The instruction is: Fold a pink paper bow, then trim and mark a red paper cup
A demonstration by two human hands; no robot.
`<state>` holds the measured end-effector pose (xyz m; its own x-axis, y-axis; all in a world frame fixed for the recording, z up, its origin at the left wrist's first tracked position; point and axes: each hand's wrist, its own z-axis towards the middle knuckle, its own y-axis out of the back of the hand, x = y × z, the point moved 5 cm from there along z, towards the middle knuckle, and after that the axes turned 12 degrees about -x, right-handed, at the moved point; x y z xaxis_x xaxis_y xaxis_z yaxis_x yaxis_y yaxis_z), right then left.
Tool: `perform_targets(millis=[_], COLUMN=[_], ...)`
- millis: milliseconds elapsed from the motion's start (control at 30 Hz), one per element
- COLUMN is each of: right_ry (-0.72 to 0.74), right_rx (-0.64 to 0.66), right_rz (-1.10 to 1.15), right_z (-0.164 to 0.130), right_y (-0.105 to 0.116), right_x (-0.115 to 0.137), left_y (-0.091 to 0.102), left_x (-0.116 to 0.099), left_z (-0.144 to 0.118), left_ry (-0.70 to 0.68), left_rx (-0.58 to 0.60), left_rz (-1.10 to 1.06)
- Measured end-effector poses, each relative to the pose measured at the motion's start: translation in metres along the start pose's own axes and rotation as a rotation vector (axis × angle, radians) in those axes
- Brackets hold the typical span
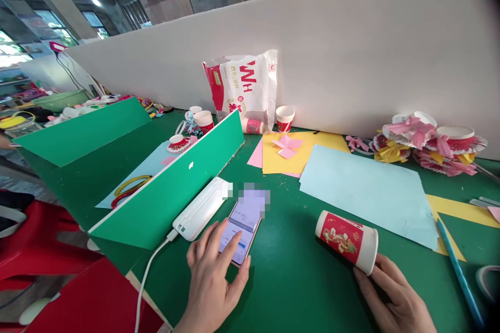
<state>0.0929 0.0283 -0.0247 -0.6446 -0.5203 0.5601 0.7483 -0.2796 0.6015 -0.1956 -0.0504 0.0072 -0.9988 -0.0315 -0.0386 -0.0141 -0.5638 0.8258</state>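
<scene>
My left hand (216, 265) rests over a smartphone (238, 226) that lies on the green table, its screen lit. The fingers are spread, with fingertips on or just above the lower part of the screen. At the right, my right hand (392, 294) pinches the rim of a red and white paper cup (346, 239) between thumb and fingers. The cup lies tilted on its side, its mouth towards my hand and its base pointing left. Left of the phone is a white power strip (201, 208) with a white cable running from its near end.
Light blue paper (367, 187) and yellow paper (308, 148) lie beyond the cup. A blue pencil (461, 273) is at the right. Green dividers (175, 187) stand at the left. Along the white partition are a plastic bag (250, 83), stacked cups (285, 117) and decorated paper cups (455, 140).
</scene>
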Motion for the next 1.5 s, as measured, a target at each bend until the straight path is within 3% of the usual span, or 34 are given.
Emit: perform_targets(millis=[367,767,1500], right_ry=[-0.005,-0.010,0.027], right_rx=[-0.009,0.071,0.063], right_rz=[0.011,0.024,-0.006], right_z=[0.000,-0.009,-0.008], right_y=[0.000,-0.007,-0.006], right_x=[0.000,-0.012,-0.010], left_y=[-0.002,-0.019,-0.032], left_x=[0.005,0.005,0.005], left_z=[0.012,0.041,0.069], left_ry=[0.049,0.033,0.007], left_rx=[-0.008,0.155,0.273], left_rz=[-0.040,-0.041,-0.027])
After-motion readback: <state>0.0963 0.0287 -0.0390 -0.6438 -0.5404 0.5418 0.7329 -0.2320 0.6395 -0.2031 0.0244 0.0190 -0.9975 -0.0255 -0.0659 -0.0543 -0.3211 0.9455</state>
